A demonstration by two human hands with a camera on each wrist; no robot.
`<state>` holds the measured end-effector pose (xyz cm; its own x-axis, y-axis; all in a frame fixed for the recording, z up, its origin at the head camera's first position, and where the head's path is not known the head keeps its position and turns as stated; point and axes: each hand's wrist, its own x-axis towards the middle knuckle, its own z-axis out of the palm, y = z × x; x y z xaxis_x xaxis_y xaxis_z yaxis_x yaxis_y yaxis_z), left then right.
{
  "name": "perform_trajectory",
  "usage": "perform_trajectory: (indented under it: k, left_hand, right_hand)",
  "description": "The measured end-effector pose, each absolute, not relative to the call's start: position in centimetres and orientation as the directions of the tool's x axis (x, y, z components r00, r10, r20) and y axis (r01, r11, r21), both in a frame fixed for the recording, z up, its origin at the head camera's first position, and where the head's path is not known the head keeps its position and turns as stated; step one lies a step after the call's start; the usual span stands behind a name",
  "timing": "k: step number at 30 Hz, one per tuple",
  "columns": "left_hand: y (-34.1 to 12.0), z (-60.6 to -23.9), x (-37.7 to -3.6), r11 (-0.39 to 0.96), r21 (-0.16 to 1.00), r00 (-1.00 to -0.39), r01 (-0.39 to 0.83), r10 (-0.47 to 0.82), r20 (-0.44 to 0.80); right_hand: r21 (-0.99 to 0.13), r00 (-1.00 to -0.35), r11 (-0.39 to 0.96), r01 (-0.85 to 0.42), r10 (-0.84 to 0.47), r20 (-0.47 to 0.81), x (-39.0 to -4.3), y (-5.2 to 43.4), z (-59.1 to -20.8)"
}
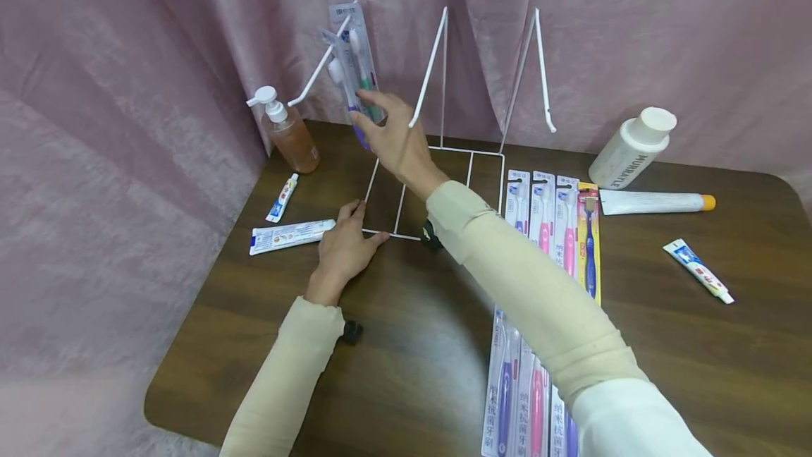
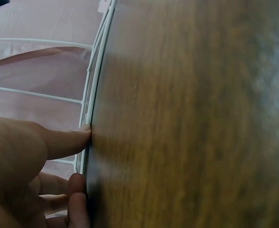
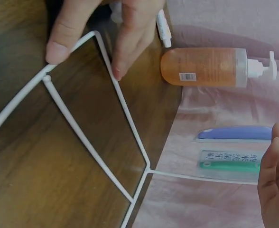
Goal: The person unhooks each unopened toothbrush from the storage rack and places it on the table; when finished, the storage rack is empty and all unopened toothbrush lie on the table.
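A white wire rack [image 1: 438, 150] with three slanted hooks stands on the brown table [image 1: 698, 372]. Two toothbrush packs [image 1: 355, 55] hang on its left hook. My right hand [image 1: 360, 108] reaches up and pinches the lower end of these packs; in the right wrist view its fingers [image 3: 274, 180] lie against the pack [image 3: 229, 161]. My left hand [image 1: 355, 231] lies flat on the table, its fingertips pressing the near left corner of the rack's base. That same wire [image 2: 94, 71] runs under its fingers [image 2: 63, 142] in the left wrist view, and these fingers [image 3: 125, 38] also show over the rack wire [image 3: 125, 114].
A pump bottle [image 1: 293, 136] of orange liquid stands left of the rack. Toothpaste tubes [image 1: 288, 235] lie at the left, others [image 1: 656, 202] at the right beside a white bottle [image 1: 631, 149]. Several toothbrush packs [image 1: 552, 224] lie in rows right of the rack, more [image 1: 520, 400] near the front edge.
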<state>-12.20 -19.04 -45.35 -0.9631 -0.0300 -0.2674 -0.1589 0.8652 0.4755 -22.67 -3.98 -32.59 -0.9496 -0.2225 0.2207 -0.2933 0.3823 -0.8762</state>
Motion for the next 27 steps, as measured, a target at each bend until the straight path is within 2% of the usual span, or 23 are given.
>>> perform_trajectory:
  k: [5,10,27]
  left_hand:
    - [-18.8,-45.4,-12.4,0.875,0.462,-0.966,-0.144,-0.024,-0.256]
    - [-18.1,-45.7,-12.6,0.869,0.477,-0.970,-0.129,-0.010,-0.243]
    - [-18.8,-46.1,-13.1,0.879,0.465,-0.975,-0.107,0.000,-0.224]
  right_hand:
    - [-0.900,-0.955,0.343,-0.270,-0.217,0.204,-23.3,-4.1,-31.7]
    - [-0.889,-0.953,0.362,-0.280,-0.213,0.214,-23.6,-3.6,-31.2]
    - [-0.929,-0.967,0.275,-0.249,-0.128,0.221,-21.5,-2.6,-30.8]
